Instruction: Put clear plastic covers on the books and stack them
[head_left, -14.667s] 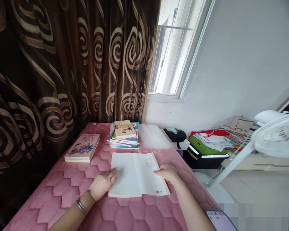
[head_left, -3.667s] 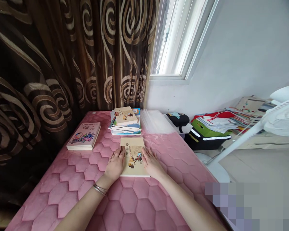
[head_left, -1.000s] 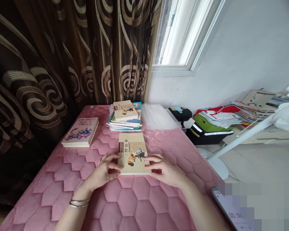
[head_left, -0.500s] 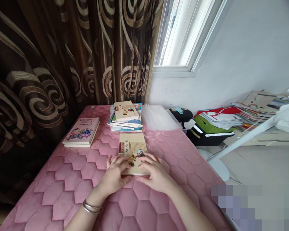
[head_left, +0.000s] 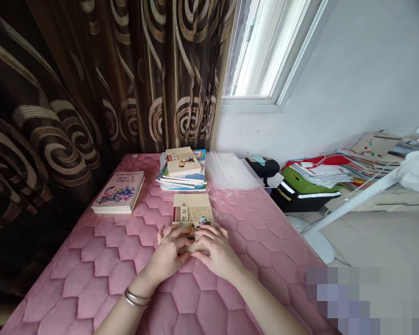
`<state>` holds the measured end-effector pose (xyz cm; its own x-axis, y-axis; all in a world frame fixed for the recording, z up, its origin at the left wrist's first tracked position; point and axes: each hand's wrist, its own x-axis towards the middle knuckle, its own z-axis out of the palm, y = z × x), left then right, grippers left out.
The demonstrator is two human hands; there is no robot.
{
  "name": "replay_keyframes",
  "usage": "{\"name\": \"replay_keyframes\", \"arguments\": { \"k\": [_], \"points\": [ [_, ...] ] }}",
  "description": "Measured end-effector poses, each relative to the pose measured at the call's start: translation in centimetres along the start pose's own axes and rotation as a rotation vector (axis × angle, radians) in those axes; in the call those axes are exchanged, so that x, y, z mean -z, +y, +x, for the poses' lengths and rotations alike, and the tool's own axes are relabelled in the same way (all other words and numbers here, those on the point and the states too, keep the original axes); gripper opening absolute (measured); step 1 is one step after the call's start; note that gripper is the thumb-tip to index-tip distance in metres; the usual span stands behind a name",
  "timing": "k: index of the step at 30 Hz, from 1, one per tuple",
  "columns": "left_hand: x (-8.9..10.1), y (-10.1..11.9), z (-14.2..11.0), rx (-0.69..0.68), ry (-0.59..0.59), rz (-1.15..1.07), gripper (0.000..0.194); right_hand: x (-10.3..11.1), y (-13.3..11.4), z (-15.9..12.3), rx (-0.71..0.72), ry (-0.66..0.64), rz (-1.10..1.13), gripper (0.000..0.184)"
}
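Note:
A cream-coloured book with dark Chinese characters and small painted figures on its cover lies flat on the pink quilted surface in front of me. My left hand, with bangles at the wrist, holds the book's near left part, fingers curved over the cover and thumb at the near edge. On the near right part, my right hand grips it the same way. The two thumbs almost meet at the near edge. Both hands hide the lower part of the cover.
Behind the book stands a pile of books topped by a similar cream one. Clear plastic sheets lie beside it. At left are stacked pink-covered books. A white fan and a black-and-green box stand off the right edge.
My right hand has slid a little to the left, bringing its fingers and thumb nearer to the left hand's. The book has hardly moved.

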<state>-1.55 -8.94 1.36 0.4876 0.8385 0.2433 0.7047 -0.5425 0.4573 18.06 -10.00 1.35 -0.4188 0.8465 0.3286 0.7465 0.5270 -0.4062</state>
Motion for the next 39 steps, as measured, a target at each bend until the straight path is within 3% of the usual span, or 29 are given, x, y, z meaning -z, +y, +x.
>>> {"name": "replay_keyframes", "arguments": {
  "k": [5,13,24,32,39],
  "points": [
    [1.3,-1.2,-0.4,0.043,-0.040,-0.030,0.020,1.7,1.3,-0.4,0.002,-0.103,0.051,0.008],
    [2.9,-3.0,-1.0,0.052,-0.066,-0.034,0.029,4.1,3.9,-1.0,-0.045,-0.212,0.167,0.023],
    [3.1,-3.5,-0.9,0.022,-0.106,-0.099,0.039,4.4,5.5,-1.6,-0.024,-0.280,0.266,0.034],
    [2.5,-2.9,-1.0,0.028,-0.047,-0.066,0.030,4.4,4.5,-1.4,-0.022,-0.216,0.232,0.026],
    [-0.1,0.8,-0.2,-0.045,0.013,0.038,0.020,1.7,1.0,-0.4,-0.014,-0.084,0.059,0.019]
  ]
}}
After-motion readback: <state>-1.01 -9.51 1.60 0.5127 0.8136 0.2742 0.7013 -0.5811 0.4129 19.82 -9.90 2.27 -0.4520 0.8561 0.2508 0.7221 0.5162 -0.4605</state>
